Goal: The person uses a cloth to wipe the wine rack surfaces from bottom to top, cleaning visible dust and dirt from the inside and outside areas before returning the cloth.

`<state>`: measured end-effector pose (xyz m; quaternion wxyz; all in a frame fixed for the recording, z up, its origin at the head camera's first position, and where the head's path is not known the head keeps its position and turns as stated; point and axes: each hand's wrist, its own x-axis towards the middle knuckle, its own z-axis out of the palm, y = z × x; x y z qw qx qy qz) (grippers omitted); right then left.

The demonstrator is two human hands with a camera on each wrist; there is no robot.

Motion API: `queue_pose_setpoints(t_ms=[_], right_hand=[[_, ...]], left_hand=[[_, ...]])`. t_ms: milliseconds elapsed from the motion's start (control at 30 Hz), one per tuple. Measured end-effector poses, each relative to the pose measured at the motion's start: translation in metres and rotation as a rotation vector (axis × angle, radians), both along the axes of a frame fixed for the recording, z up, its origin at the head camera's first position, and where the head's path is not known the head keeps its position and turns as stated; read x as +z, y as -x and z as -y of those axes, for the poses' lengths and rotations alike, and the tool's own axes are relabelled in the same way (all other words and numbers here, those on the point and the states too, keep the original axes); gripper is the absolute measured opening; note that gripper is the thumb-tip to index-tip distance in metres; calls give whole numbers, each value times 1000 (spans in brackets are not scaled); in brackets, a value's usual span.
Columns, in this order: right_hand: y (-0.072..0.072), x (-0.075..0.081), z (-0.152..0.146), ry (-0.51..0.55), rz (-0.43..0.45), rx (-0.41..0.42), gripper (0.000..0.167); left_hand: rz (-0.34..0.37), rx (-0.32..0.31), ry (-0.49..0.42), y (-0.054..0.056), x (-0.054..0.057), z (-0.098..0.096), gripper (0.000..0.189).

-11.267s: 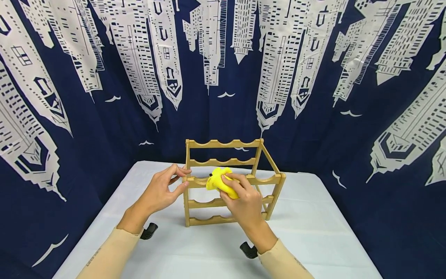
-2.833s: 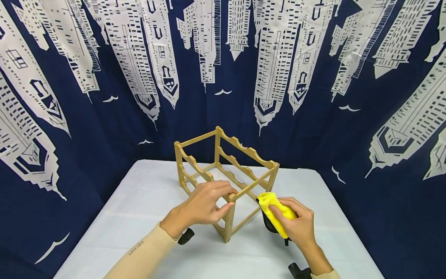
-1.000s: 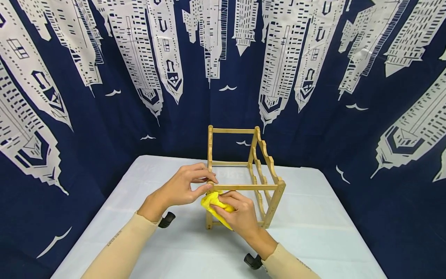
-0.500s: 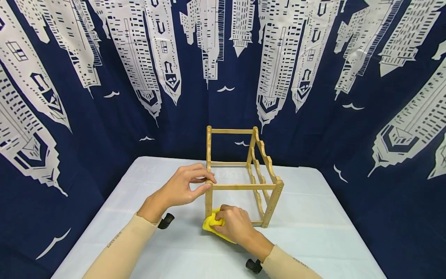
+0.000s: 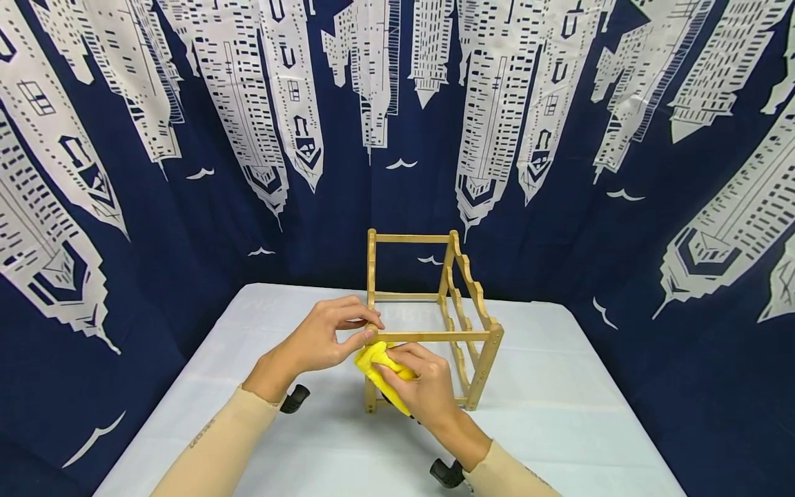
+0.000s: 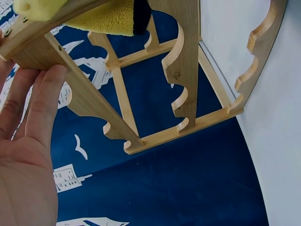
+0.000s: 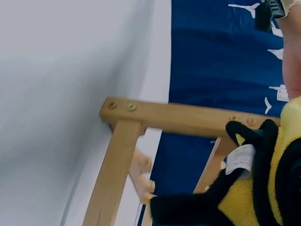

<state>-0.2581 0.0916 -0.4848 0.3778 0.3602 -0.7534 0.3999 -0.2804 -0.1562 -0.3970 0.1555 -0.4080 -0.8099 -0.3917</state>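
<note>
A light wooden wine rack with scalloped rails stands upright on the table, one narrow end facing me. My left hand holds its near left top corner between thumb and fingers; the left wrist view shows the fingers against the wood. In my right hand is a bunched yellow cloth, pressed to the near left post just below that corner. Black edging and a white label show on the cloth in the right wrist view. The cloth hides part of the post.
A white cloth covers the table. Behind it hangs a navy curtain printed with white upside-down buildings and birds. Black wrist-camera mounts sit at both wrists.
The rack has turned from its long side to its narrow end since the earliest frame. Over the last half second, my right hand and cloth rose from the post's foot; my left hand stayed.
</note>
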Motion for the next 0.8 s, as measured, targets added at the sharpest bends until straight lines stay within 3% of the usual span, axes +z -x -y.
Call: queue_pose_setpoints(t_ms=[167, 433, 633, 800], right_hand=[[0, -4, -6, -153, 32, -71, 28], [4, -36, -13, -553, 273, -124, 21], [4, -47, -21, -613, 246, -193, 25], [-2, -46, -41, -586, 280, -337, 31]], left_hand=[[6, -1, -4, 0, -1, 0, 15], [13, -9, -27, 0, -2, -1, 17], [10, -13, -36, 1, -3, -5, 12], [-7, -10, -48, 2, -5, -6, 12]])
